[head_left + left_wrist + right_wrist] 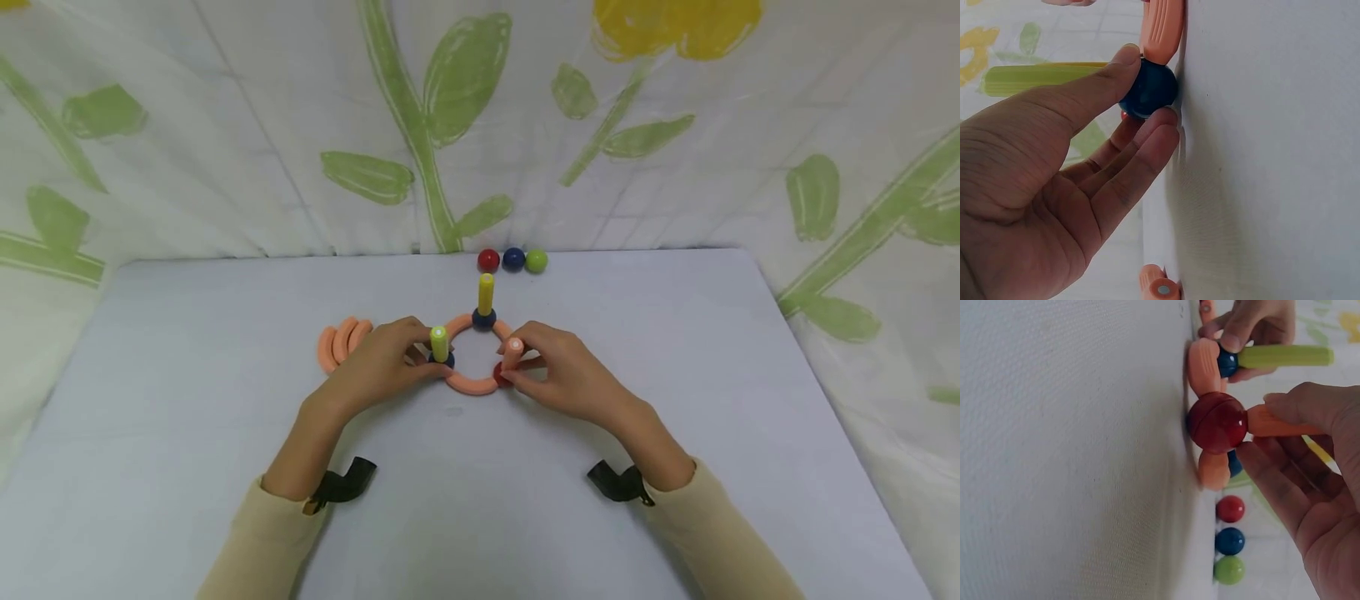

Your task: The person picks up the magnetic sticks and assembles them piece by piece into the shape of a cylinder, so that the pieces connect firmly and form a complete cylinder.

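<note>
On the white table lies a ring of curved orange bars (472,386) joined by balls. At its left corner my left hand (382,362) pinches a dark blue ball (1150,90) between thumb and fingers; a light green rod (439,346) stands upright on that ball. Across the ring, my right hand (566,371) pinches an orange rod (1279,422) that rises from a red ball (1216,422), its fingertips right at the ball. A yellow rod (486,296) stands on another dark blue ball (483,320) at the far corner, apart from both hands.
Behind the ring, a loose red ball (488,260), blue ball (513,259) and green ball (536,261) sit in a row by the table's back edge. Spare curved orange bars (327,350) lie left of my left hand. A flower-patterned curtain (262,125) hangs behind the table.
</note>
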### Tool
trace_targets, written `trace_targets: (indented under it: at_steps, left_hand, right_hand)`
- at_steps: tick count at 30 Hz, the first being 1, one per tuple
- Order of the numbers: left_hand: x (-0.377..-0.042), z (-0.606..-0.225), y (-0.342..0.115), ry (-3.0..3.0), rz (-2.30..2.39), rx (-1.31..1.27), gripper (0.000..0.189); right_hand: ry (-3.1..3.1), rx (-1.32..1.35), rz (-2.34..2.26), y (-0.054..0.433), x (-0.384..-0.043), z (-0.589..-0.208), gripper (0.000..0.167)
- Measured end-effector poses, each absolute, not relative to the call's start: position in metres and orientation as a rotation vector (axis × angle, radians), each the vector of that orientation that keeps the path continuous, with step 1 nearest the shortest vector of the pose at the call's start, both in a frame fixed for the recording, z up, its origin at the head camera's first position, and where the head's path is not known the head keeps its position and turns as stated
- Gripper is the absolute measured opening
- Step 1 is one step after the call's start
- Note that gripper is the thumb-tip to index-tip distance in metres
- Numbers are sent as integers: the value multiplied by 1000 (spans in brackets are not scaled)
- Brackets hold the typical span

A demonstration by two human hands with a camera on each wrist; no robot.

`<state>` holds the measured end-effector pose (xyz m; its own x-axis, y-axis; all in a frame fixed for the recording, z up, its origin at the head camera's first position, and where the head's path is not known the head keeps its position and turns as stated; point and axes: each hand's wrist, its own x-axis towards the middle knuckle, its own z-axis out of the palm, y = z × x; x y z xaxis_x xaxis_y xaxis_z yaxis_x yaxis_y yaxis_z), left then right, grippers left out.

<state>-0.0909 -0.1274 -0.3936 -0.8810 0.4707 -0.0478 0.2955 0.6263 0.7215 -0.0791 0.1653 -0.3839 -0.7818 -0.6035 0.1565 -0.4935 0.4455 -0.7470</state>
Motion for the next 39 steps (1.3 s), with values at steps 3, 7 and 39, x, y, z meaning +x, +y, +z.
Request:
trace_targets:
  at_steps: [3, 7, 39]
  left_hand:
    - [-92, -392, -126, 2624, 1087, 640, 14]
    - [-93, -392, -125, 2630, 1074, 636, 15]
    - [-91, -391, -127, 2600, 1034, 578, 17]
  right_hand:
    - [2559, -966, -1250, 167, -80, -385, 22]
    - [2551, -964, -1252, 168, -81, -386, 22]
    - [2873, -927, -789, 162, -186, -369, 37]
